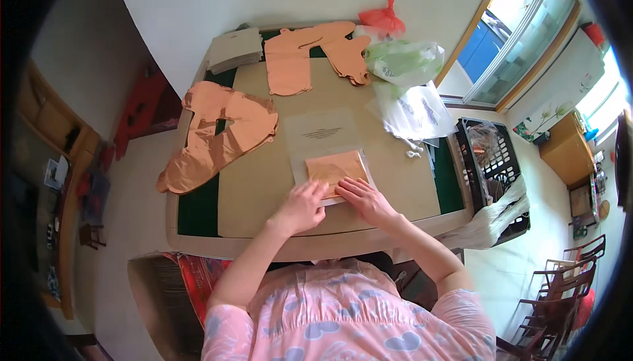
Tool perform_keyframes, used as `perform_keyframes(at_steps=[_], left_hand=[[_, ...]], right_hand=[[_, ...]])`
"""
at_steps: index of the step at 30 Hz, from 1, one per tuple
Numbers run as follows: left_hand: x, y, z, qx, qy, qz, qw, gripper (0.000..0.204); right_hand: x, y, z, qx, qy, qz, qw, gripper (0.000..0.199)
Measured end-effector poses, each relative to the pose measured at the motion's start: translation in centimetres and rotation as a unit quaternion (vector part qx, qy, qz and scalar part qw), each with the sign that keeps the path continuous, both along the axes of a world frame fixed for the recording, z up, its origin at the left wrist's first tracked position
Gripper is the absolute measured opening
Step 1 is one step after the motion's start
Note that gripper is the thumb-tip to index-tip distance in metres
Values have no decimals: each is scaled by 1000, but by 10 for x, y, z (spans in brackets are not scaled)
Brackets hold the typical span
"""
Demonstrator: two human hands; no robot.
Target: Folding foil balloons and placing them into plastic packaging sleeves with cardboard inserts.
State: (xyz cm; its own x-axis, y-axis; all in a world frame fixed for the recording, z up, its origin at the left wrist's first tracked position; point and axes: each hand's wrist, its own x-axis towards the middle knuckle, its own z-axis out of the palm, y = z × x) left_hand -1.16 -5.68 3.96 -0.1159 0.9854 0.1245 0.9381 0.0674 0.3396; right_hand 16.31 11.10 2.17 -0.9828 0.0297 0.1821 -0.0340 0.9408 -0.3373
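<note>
A folded rose-gold foil balloon (335, 165) lies near the front middle of the table, on a white sheet or card whose edge shows. Beneath it a clear plastic bag (321, 128) with small print stretches toward the far side. My left hand (302, 207) rests its outstretched fingers on the foil's near left part, slightly blurred. Fingers extended, my right hand (366, 201) presses flat on the near right part. Unfolded foil balloons lie stacked at the left (227, 127), and more flat balloons (288, 67) lie at the back.
A stack of grey cards (235, 49) stands at the back left. Clear plastic bags (417, 114), a green-tinted bag (409, 61) and a red bag (384, 19) lie at the back right. A black crate (491, 163) adjoins the table's right side; a cardboard box (155, 295) is below left.
</note>
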Motion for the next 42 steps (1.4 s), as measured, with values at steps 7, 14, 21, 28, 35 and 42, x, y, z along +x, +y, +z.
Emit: perform_keyframes(at_steps=[7,14,21,28,35,42], left_hand=[[8,-8,-68,268,-754,258,541,48],[8,21,-83,314,-906,93,270,49],[31,4,-63,248,-919,77,296,50],[48,2,-75,194,-902,88,375,35],[42,13,-69,153,-886,149,411,27],[55,14,-45,149,-873,111,451,42]], right_hand=[[-11,-32,11,-65,114,-101,986,51],[-17,-75,7,-94,57,-111,988,56],[-23,-77,-3,-53,94,-144,984,56],[-26,-71,0,-58,98,-156,981,56],[-22,-66,7,-66,58,-154,984,57],[-26,-38,0,-69,76,-152,983,54]])
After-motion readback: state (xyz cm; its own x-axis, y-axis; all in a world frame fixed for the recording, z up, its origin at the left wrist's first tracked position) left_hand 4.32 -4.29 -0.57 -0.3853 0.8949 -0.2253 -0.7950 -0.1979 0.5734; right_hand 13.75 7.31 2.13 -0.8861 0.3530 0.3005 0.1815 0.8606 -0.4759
